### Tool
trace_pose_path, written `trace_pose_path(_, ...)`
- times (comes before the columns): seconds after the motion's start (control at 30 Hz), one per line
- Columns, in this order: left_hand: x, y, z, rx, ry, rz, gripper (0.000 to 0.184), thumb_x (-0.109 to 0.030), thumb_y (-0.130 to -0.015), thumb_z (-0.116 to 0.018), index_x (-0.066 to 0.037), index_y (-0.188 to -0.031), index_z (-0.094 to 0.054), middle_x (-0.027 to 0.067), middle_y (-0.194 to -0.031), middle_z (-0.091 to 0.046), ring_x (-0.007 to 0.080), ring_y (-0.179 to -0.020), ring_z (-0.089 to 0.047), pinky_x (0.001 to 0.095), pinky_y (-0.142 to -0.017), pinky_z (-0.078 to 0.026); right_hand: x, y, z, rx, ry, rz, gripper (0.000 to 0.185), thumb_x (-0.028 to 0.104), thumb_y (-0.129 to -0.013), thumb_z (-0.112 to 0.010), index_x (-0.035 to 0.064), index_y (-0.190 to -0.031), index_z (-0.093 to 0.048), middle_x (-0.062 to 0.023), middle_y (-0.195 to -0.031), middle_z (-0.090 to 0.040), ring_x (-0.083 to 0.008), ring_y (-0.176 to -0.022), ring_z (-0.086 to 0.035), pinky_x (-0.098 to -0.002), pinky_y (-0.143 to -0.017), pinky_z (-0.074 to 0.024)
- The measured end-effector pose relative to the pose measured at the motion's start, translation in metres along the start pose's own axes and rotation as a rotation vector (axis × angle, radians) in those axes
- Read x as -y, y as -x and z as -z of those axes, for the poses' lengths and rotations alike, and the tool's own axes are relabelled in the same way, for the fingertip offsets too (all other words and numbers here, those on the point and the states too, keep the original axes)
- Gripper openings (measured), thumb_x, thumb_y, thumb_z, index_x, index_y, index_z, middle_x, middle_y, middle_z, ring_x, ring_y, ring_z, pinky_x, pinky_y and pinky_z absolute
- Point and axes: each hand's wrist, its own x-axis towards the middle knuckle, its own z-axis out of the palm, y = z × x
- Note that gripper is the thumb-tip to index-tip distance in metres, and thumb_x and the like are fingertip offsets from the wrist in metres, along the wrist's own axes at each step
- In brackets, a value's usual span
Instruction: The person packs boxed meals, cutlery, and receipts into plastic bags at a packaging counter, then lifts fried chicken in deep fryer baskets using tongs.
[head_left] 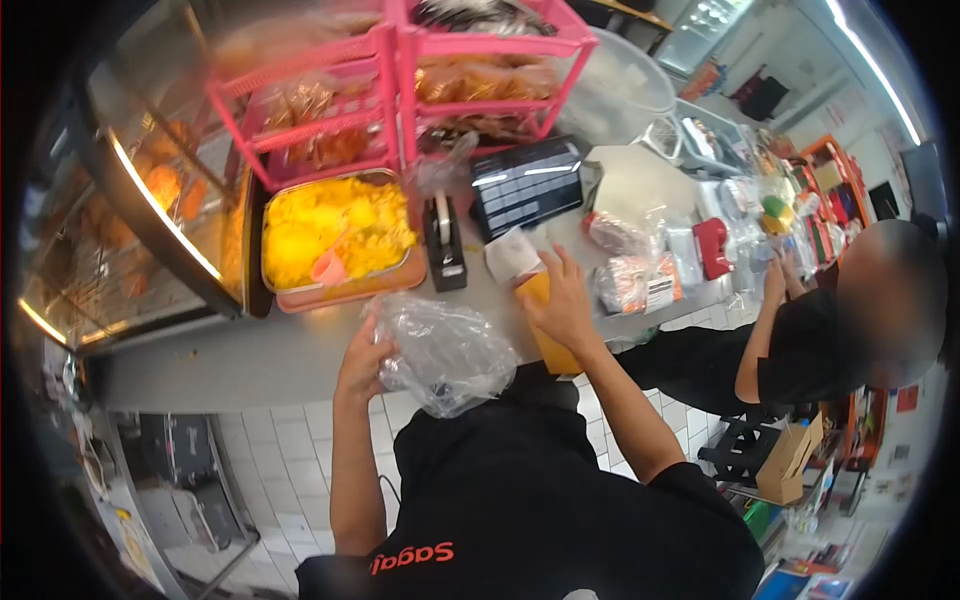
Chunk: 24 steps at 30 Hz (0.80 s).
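My left hand (363,362) is closed on the edge of a clear plastic bag (445,350), which hangs crumpled in front of my body at the counter's edge. My right hand (566,303) lies over a yellow-orange box-like item (555,355), its fingers stretched toward a crumpled white paper (512,256). Behind the bag stands a black tape dispenser (444,245). To its left, a metal tray of yellow food (335,225) holds a pink scoop (328,267). A black touchscreen device (528,188) is beyond my right hand.
Pink racks (390,90) with bagged food stand at the back. A lit glass display case (150,200) borders the left. Packaged items and a red stapler-like object (712,248) lie to the right, where a co-worker in black (800,335) stands close by.
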Motion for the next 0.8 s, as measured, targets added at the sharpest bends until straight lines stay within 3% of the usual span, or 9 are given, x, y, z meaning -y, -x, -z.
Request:
trace_pose_path(0.1,-0.010,-0.012,-0.011,0.019,-0.012,-0.082,0.084,0.009,-0.076,-0.053,-0.004,-0.150,-0.016,0.0095,-0.127,-0.053,0.0157,-0.103,-0.058,0.0258,-0.085,-0.049,-0.001,0.002,0.028,0.091,0.176,-0.132,0.084,0.031,-0.067,-0.076,0.0057,-0.136,-0.035,-0.0268,-0.134,-0.040,-0.0430,-0.121,-0.043,-0.0485,-0.098,-0.0402)
trace_pose_path(0.17,-0.012,-0.009,-0.014,0.008,-0.024,-0.096,0.083,0.009,-0.075,-0.053,-0.003,-0.150,-0.018,0.0105,-0.131,-0.050,0.0170,-0.110,-0.056,0.0267,-0.088,-0.048,-0.016,0.017,0.037,0.201,0.078,-0.233,0.093,0.032,-0.061,-0.079,0.0058,-0.137,-0.032,-0.0283,-0.134,-0.040,-0.0415,-0.123,-0.042,-0.0505,-0.099,-0.0389)
trace_pose_path(0.23,-0.008,-0.011,-0.016,0.004,-0.015,-0.128,0.083,0.009,-0.075,-0.053,-0.003,-0.150,-0.019,0.0106,-0.131,-0.050,0.0172,-0.111,-0.055,0.0267,-0.088,-0.048,-0.008,0.018,0.050,0.631,0.009,-0.545,0.094,0.031,-0.062,-0.080,0.0062,-0.138,-0.031,-0.0186,-0.130,-0.046,-0.0412,-0.120,-0.043,-0.0479,-0.098,-0.0394)
trace_pose_path(0.27,-0.009,-0.013,-0.018,-0.006,-0.007,-0.161,0.083,0.009,-0.075,-0.053,-0.003,-0.150,-0.020,0.0107,-0.131,-0.050,0.0174,-0.111,-0.055,0.0268,-0.088,-0.048,-0.007,0.018,0.047,0.626,0.007,-0.548,0.094,0.031,-0.062,-0.080,0.0062,-0.138,-0.031,-0.0186,-0.130,-0.046,-0.0412,-0.120,-0.043,-0.0479,-0.098,-0.0394)
trace_pose_path(0.33,-0.011,-0.014,-0.021,-0.015,-0.011,-0.149,0.083,0.009,-0.074,-0.053,-0.004,-0.150,-0.020,0.0102,-0.129,-0.051,0.0162,-0.108,-0.056,0.0259,-0.087,-0.048,0.000,0.025,0.033,0.376,0.342,-0.131,0.081,0.028,-0.063,-0.080,0.0078,-0.130,-0.040,-0.0150,-0.124,-0.049,-0.0375,-0.116,-0.047,-0.0474,-0.093,-0.0431)
trace_pose_path(0.5,-0.020,-0.016,-0.012,-0.065,-0.089,-0.128,0.083,0.009,-0.074,-0.055,-0.004,-0.149,-0.023,0.0086,-0.122,-0.055,0.0124,-0.098,-0.058,0.0238,-0.084,-0.048,0.012,0.047,0.017,0.477,0.284,-0.103,0.069,0.028,-0.064,-0.081,0.0086,-0.121,-0.048,-0.0154,-0.124,-0.047,-0.0355,-0.119,-0.044,-0.0510,-0.095,-0.0396)
trace_pose_path(0.6,-0.019,-0.012,-0.007,-0.078,-0.107,-0.070,0.082,0.008,-0.073,-0.056,-0.004,-0.148,-0.025,0.0079,-0.121,-0.055,0.0107,-0.095,-0.057,0.0232,-0.082,-0.048,-0.007,0.034,0.010,0.380,0.271,-0.078,0.095,0.039,-0.059,-0.084,0.0101,-0.136,-0.037,-0.0179,-0.130,-0.044,-0.0383,-0.123,-0.039,-0.0573,-0.100,-0.0325)
trace_pose_path(0.73,-0.023,-0.012,-0.013,-0.029,-0.066,-0.052,0.083,0.008,-0.074,-0.060,-0.003,-0.148,-0.025,0.0096,-0.125,-0.054,0.0154,-0.104,-0.057,0.0263,-0.088,-0.048,-0.021,-0.013,0.002,0.438,0.309,-0.033,0.113,0.046,-0.052,-0.084,0.0103,-0.144,-0.029,-0.0207,-0.135,-0.041,-0.0405,-0.125,-0.037,-0.0574,-0.104,-0.0286)
trace_pose_path(0.8,-0.027,-0.012,-0.019,-0.042,-0.054,-0.045,0.083,0.008,-0.075,-0.061,-0.003,-0.148,-0.025,0.0103,-0.127,-0.053,0.0174,-0.109,-0.057,0.0278,-0.091,-0.047,-0.016,-0.028,-0.001,0.758,0.227,-0.162,0.122,0.047,-0.050,-0.084,0.0057,-0.146,-0.022,-0.0247,-0.141,-0.035,-0.0419,-0.129,-0.034,-0.0526,-0.107,-0.0278)
